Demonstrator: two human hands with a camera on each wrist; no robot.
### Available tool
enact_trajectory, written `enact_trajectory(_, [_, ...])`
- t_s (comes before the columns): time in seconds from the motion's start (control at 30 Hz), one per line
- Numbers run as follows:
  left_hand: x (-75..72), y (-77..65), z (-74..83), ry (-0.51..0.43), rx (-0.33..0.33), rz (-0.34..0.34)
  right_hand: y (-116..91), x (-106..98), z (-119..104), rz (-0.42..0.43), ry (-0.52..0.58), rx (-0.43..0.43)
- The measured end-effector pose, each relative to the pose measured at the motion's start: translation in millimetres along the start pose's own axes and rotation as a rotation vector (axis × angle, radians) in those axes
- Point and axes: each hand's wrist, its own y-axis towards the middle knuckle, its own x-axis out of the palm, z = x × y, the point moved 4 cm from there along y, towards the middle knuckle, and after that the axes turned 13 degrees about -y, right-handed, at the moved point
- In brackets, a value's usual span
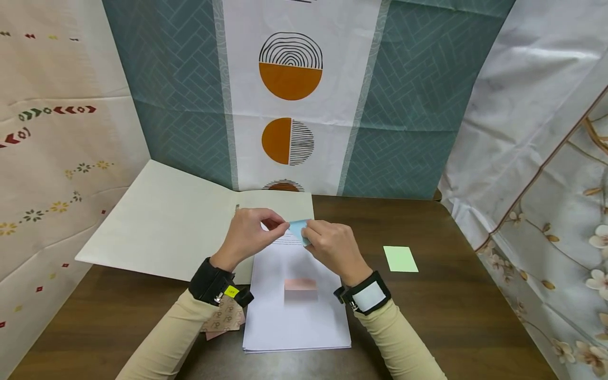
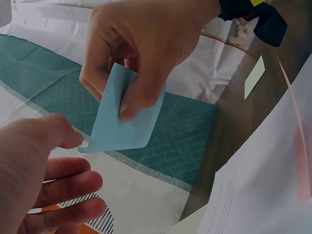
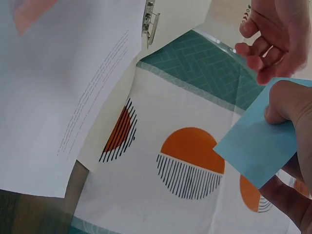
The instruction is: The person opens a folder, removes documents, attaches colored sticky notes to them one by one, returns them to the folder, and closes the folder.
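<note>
My right hand [image 1: 334, 247] pinches a light blue sticky note [image 2: 122, 131] between thumb and fingers, above the top part of a stack of white sheets [image 1: 294, 327]. In the head view, the thumb and forefinger of my left hand [image 1: 253, 232] come together at the note's left corner. The left wrist view has the thumb tip right at that corner, the other fingers loosely bent below it. Printed lines show near the sheets' top. A pink sticky note [image 1: 300, 285] is on the top sheet, its free part blurred.
A cream ring folder [image 1: 176, 221] lies open at the left, a metal clip [image 3: 150, 22] at its fold. A pale green sticky note [image 1: 400, 258] lies on the brown table [image 1: 456, 316] to the right. Patterned tan paper [image 1: 227, 316] pokes out beneath my left wrist. A patterned cloth [image 1: 404, 105] hangs behind.
</note>
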Motion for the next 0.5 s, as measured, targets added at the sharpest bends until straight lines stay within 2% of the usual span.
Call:
enact_trajectory(0.33, [1.5, -0.2, 1.7, 0.015, 0.015, -0.021, 0.9, 2.0, -4.9, -0.006, -0.016, -0.036])
enact_trajectory(0.5, [2.0, -0.2, 3.4, 0.039, 0.021, -0.017, 0.2, 2.4, -1.6, -0.003, 0.028, -0.030])
